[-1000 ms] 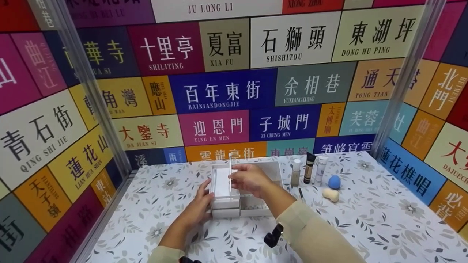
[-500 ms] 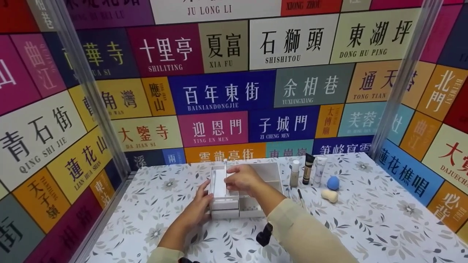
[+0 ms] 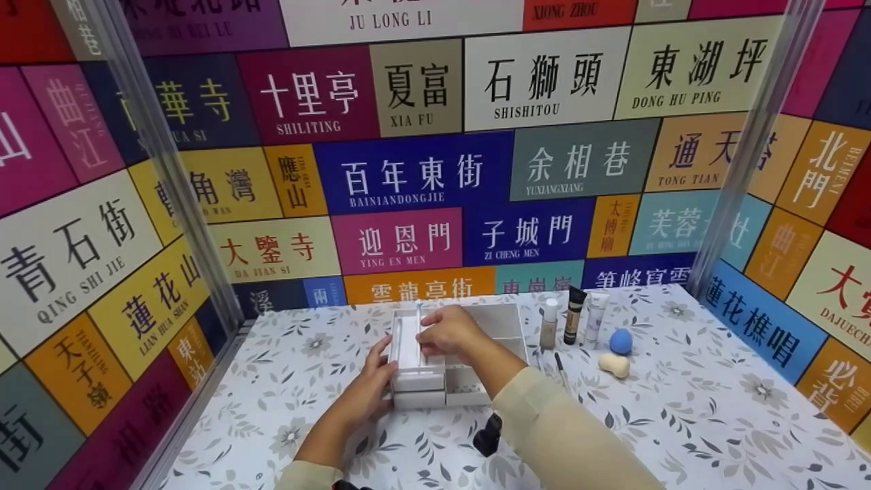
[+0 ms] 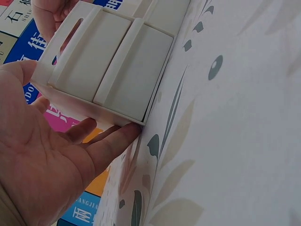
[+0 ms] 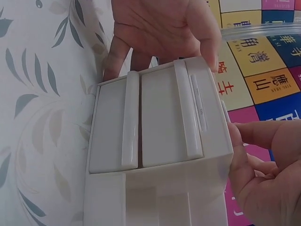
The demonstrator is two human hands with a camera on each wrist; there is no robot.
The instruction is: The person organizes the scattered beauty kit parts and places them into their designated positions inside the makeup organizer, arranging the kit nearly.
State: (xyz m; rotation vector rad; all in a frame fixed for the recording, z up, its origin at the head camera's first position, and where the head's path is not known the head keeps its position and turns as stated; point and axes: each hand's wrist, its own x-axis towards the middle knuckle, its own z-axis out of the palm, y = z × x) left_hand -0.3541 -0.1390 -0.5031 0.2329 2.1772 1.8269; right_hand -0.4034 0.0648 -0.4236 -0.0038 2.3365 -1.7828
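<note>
A white desktop organizer (image 3: 418, 398) stands on the table, with two stacked drawers (image 5: 164, 115) at its left front and open compartments on the right. My left hand (image 3: 371, 374) rests against its left side; in the left wrist view the thumb lies at the top edge and the fingers spread along the side wall. Above the shallow top tray, my right hand (image 3: 452, 332) pinches a thin white divider (image 3: 418, 320), which stands upright in the tray. The divider's lower part is partly hidden by the fingers.
Right of the organizer stand a foundation bottle (image 3: 548, 327), a black-capped tube (image 3: 573, 316) and a pale tube (image 3: 595, 321). A blue makeup sponge (image 3: 620, 341), a cream sponge (image 3: 614, 365) and a slim dark stick (image 3: 560, 362) lie near them. Patterned walls enclose the table.
My right hand has moved slightly left and lowered the divider into the top tray. The left hand stays against the organizer's side.
</note>
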